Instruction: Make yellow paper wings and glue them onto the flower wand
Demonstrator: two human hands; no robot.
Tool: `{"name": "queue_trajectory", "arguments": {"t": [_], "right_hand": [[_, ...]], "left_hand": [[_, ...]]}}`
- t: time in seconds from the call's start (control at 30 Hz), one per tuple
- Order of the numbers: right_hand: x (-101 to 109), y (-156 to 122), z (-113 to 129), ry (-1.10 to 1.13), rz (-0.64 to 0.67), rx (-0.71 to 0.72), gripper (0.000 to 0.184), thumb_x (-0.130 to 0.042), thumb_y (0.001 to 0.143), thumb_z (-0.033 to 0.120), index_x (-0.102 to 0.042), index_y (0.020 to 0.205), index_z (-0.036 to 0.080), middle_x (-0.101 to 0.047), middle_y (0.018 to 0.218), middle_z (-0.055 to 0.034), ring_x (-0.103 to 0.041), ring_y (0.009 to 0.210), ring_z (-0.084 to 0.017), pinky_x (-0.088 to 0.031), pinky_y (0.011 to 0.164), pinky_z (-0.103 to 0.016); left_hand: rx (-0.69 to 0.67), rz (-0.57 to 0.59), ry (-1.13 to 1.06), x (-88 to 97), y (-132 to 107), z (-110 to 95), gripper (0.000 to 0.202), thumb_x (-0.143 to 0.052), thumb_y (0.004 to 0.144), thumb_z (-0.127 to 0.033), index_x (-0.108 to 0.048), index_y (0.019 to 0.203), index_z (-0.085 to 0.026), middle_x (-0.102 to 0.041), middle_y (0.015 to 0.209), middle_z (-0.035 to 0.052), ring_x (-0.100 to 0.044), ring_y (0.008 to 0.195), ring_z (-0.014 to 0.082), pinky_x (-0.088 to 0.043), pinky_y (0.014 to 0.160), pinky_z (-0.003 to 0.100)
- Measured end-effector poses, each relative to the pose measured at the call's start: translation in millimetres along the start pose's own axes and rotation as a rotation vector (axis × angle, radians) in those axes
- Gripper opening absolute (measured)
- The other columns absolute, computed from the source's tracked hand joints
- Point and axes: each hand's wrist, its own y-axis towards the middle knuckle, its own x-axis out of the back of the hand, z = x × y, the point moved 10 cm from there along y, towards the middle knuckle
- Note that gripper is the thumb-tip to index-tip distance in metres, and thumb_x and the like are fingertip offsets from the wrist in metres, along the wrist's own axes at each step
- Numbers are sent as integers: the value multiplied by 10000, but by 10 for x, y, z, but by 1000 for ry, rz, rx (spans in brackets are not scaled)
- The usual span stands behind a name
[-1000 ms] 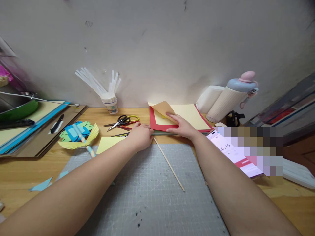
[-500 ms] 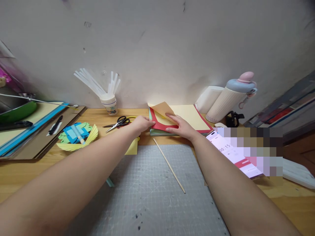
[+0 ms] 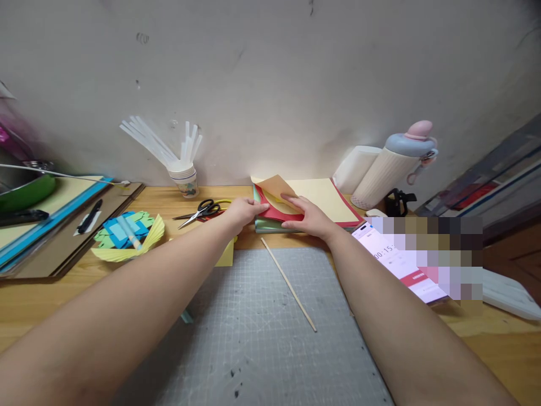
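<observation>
A stack of coloured paper lies against the wall, with a cream sheet on top and red paper beneath it. The left corner of the cream sheet is curled up and back, baring the red paper. My left hand pinches the red paper at the stack's left edge between thumb and fingers. Across the front of the stack rests my right hand, thumb and fingers spread, its fingertips against the curled cream sheet. A thin wooden stick lies on the grey cutting mat below.
Scissors lie left of my left hand, beside a paper cup of white strips. Further left are a yellow pleated paper piece, a black pen and cardboard. A bottle and a phone stand and lie at right.
The view has shifted slightly. My left hand's fingers have moved a little further onto the red paper; my right hand stays at the curled cream sheet.
</observation>
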Motion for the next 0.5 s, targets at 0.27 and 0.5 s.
{"name": "queue_trajectory", "arguments": {"t": [0.27,0.5], "right_hand": [[11,-9,-17,20,-4,-11,770,-701,700,461,-384,1376,277,-397,1421,-63,-347,1313,-262,-279,1088,-426],[17,-9,28,19,0,12,676,-640,764,427,-394,1372,262,-409,1416,-64,-363,1306,-244,-289,1086,-410]], "left_hand": [[-20,-13,-74,-51,-8,12,268,-534,873,-319,-566,1071,-141,-612,1022,62,-611,832,156,-532,707,337],[-21,-57,-63,14,-2,50,262,-530,874,-322,-569,1064,-145,-610,1020,61,-607,828,154,-529,706,333]]}}
